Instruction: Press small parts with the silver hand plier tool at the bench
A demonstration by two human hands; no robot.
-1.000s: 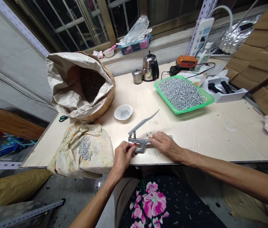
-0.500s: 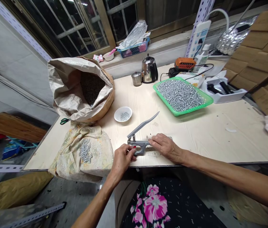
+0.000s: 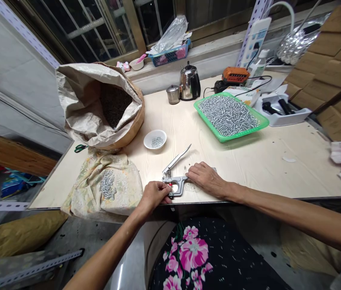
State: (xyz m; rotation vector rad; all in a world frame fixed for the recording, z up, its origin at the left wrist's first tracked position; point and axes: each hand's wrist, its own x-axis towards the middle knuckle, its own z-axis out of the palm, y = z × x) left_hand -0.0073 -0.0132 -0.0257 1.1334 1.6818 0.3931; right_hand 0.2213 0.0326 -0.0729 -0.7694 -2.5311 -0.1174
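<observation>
A grey metal hand press (image 3: 177,186), much like snap-fastener pliers, lies at the table's front edge. Its silver lever (image 3: 176,159) is raised over a small spring, and a red part (image 3: 170,184) shows in its jaw. My left hand (image 3: 155,194) is at that jaw, thumb and fingertips pinched together; whatever is between them is too small to make out. My right hand (image 3: 208,180) is wrapped over the rear of the press, holding it against the table. Beyond the press stands a white bowl (image 3: 147,141) with small silver metal pieces in it.
A green tray (image 3: 230,137) heaped with silver metal pieces is at the right. On the left, a large open paper sack (image 3: 76,100) stands behind a patterned cloth (image 3: 128,177) bearing more pieces. A kettle (image 3: 189,82), a metal canister (image 3: 173,94) and an orange battery (image 3: 235,75) are farther back.
The press and its lever have turned slightly, the lever's tip now farther left. Both hands keep their hold at the jaw and rear. The whole view has shifted a little.
</observation>
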